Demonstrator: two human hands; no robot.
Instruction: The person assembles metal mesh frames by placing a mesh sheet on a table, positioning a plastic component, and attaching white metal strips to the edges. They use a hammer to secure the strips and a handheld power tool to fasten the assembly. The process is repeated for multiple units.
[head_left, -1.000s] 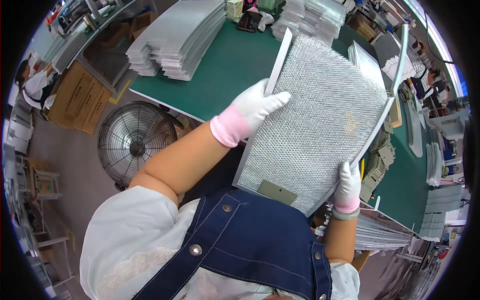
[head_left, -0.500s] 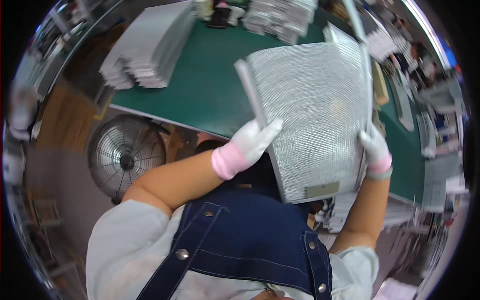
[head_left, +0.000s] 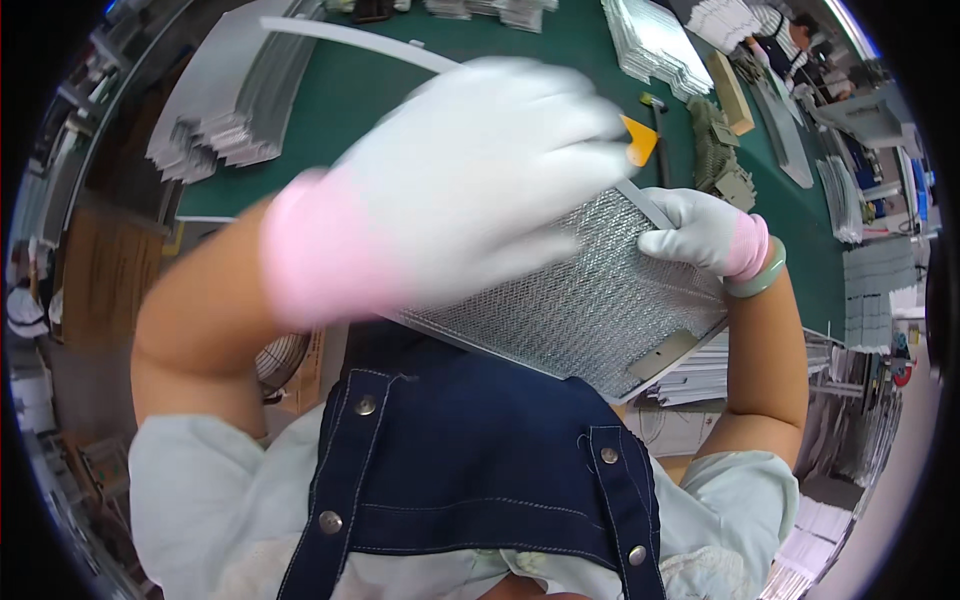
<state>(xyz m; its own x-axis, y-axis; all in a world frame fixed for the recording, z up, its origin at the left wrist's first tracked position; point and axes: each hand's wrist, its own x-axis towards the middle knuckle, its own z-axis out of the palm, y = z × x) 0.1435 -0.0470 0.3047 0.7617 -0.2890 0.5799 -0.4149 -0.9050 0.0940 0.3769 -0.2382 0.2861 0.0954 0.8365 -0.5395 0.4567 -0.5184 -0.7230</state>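
Note:
My right hand (head_left: 690, 230), in a white glove with a pink cuff, grips the upper right edge of a silver metal mesh panel (head_left: 560, 310). The panel is tilted in front of my apron, with thin frame strips along its edges and a small grey-green plate (head_left: 662, 355) near its lower right corner. My left hand (head_left: 490, 170), gloved alike, is raised large and blurred over the panel's upper left part; what its fingers hold cannot be made out. Behind it a long pale strip (head_left: 350, 36) sticks out to the upper left. An orange piece (head_left: 641, 140) shows at its fingertips.
A green table (head_left: 340, 100) carries stacked white panels (head_left: 220, 90) at left and silver mesh sheets (head_left: 655, 45) at the back. A hammer-like tool (head_left: 657, 120), grey-green parts (head_left: 718, 150) and a wooden block (head_left: 731, 92) lie at right. A fan (head_left: 280, 360) stands below left. Another person (head_left: 785, 45) works far right.
My left hand has left the panel's left edge and swung up across it, toward the camera. The panel has turned and dropped lower. My right hand has moved up and left along its edge.

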